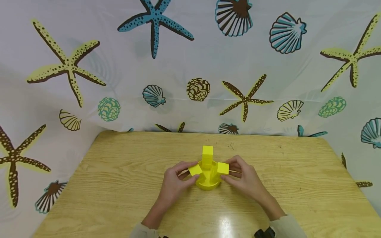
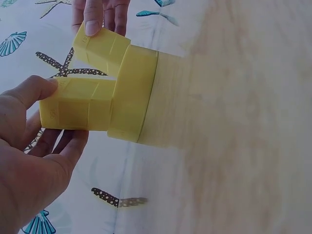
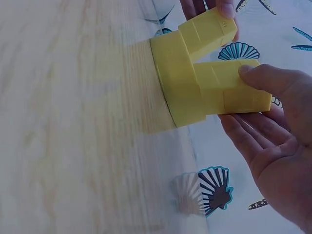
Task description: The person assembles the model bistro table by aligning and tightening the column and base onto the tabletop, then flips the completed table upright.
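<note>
A round yellow plastic base (image 1: pixel 207 187) sits on the wooden table, with three upright block-shaped yellow posts rising from it. My left hand (image 1: pixel 173 185) pinches the left post (image 1: pixel 195 170) between thumb and fingers; the left wrist view shows that hand (image 2: pixel 36 156) around the block (image 2: pixel 73 105). Across from it, my right hand (image 1: pixel 245 180) pinches the right post (image 1: pixel 223 168) the same way, thumb on its near side. The back post (image 1: pixel 207 153) stands untouched between them. In the right wrist view the base (image 3: pixel 178 80) lies flat against the tabletop.
The wooden table (image 1: pixel 119 185) extends to both sides and behind the yellow piece. A white cloth (image 1: pixel 178 66) printed with starfish and shells hangs along the back and sides of the table. Light reflects off the tabletop near the front.
</note>
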A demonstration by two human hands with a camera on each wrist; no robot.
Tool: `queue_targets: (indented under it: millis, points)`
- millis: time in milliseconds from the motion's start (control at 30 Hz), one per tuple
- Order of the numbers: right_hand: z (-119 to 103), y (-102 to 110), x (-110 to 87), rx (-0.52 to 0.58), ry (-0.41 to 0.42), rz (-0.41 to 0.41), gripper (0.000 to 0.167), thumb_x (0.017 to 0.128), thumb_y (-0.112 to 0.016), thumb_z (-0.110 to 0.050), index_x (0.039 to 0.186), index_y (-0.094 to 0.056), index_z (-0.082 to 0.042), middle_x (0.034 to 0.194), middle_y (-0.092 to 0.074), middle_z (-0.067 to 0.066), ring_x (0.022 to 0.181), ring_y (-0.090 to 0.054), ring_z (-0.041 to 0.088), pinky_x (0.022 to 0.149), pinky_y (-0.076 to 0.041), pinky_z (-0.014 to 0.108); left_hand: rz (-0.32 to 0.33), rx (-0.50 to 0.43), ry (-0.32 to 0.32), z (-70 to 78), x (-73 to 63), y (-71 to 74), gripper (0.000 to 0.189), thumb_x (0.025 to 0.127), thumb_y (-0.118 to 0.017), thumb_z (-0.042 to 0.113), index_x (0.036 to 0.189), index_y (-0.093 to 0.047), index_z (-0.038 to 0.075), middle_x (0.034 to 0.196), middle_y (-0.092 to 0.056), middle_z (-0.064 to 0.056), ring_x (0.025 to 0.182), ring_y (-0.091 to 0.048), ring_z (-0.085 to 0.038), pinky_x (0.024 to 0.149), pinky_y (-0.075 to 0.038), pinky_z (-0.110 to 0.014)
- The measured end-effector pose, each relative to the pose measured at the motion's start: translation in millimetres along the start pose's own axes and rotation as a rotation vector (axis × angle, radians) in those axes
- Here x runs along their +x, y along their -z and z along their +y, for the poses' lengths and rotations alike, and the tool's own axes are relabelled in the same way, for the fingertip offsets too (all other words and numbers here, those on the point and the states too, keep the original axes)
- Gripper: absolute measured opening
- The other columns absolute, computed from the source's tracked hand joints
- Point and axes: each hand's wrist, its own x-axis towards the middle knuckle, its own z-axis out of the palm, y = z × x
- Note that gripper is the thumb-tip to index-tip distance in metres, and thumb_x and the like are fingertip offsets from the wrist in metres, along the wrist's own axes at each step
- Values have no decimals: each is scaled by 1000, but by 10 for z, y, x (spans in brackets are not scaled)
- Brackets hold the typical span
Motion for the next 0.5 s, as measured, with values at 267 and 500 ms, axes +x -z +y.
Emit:
queue_targets:
  millis: [267, 500]
  points:
    - [-11, -43, -20, -11, -1, 33, 44, 82, -88, -8, 115, -58, -7, 117, -72, 15, 105, -72, 30, 86, -61, 34, -4, -14, 1, -14, 4, 7, 40, 86, -80, -3, 125, -72, -1, 122, -69, -8, 119, -65, -26, 97, -55, -31]
    - [-28, -86, -26, -10, 21, 64, 47, 78, -90, -6, 112, -59, -5, 111, -74, 15, 99, -74, 29, 83, -62, 33, -10, -20, -14, -28, 5, 15, 40, 86, -81, -3, 125, -71, -1, 121, -68, -9, 119, -65, -26, 97, -55, -31]
